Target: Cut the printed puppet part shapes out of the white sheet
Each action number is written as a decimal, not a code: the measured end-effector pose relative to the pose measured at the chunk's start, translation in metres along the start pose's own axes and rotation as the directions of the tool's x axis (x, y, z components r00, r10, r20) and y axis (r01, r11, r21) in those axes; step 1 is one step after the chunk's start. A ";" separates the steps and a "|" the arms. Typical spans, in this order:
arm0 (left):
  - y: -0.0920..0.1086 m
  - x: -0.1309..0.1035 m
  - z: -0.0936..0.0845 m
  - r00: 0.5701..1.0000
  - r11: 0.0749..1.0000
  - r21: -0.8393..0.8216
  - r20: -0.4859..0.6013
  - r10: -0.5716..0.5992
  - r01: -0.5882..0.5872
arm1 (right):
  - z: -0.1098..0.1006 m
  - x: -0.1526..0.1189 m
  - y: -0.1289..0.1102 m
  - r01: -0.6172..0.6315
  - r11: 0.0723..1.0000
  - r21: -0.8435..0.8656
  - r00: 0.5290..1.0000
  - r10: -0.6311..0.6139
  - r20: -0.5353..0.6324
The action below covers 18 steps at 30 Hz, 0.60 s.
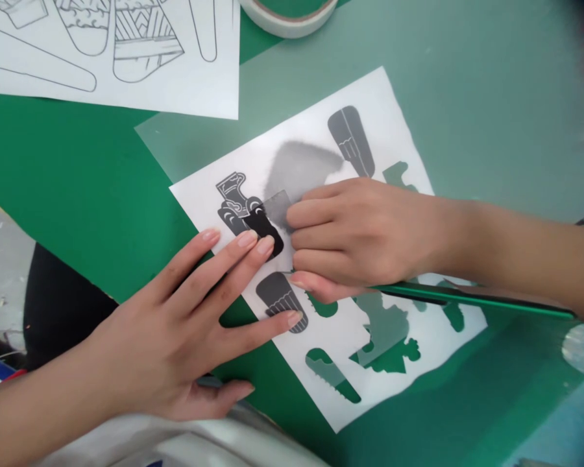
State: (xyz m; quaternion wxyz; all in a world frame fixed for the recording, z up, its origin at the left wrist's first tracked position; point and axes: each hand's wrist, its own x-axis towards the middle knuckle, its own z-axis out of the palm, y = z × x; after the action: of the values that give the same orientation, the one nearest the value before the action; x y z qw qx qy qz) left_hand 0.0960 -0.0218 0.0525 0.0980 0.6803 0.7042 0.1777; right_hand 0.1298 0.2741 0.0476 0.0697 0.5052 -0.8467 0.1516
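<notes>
Closely, hands [363,230] over cutout paper [331,337], tape [294,27] beyond edge

Bare left hand [170,350] and right hand [360,233], with slim fingers [228,256]; short, rounded nails [247,238] on the left. Behind the fingers, bare forearms [511,250]; below the left thumb [224,397], pale creased fabric [185,444], apparently clothing.

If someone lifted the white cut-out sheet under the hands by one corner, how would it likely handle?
The cut-out sheet would probably flop, since its lower right edge already looks wavy. It is likely light, appearing thin and pierced by several openings. Narrow parts between them may bend or tear.
</notes>
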 end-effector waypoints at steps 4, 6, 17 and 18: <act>0.001 0.000 0.001 1.000 1.000 -0.008 0.006 -0.002 0.002 | -0.002 0.002 0.000 -0.013 1.000 0.026 1.000 0.013 -0.006; 0.001 0.000 0.000 1.000 1.000 -0.002 0.009 0.004 -0.004 | -0.003 0.002 -0.001 -0.057 0.995 0.082 0.998 0.058 -0.016; 0.000 -0.001 0.003 1.000 0.999 -0.033 -0.024 -0.001 0.000 | -0.006 0.005 -0.002 -0.331 0.869 0.369 0.882 0.423 -0.206; 0.000 -0.002 0.004 1.000 0.999 -0.038 -0.022 0.001 -0.001 | -0.006 0.005 -0.002 -0.347 0.877 0.331 0.885 0.424 -0.195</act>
State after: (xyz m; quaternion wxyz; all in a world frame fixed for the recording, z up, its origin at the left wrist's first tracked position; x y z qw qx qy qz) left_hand 0.0974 -0.0234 0.0487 0.1028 0.6767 0.7015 0.1986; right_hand 0.1292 0.2713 0.0549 0.0748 0.3051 -0.8830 0.3488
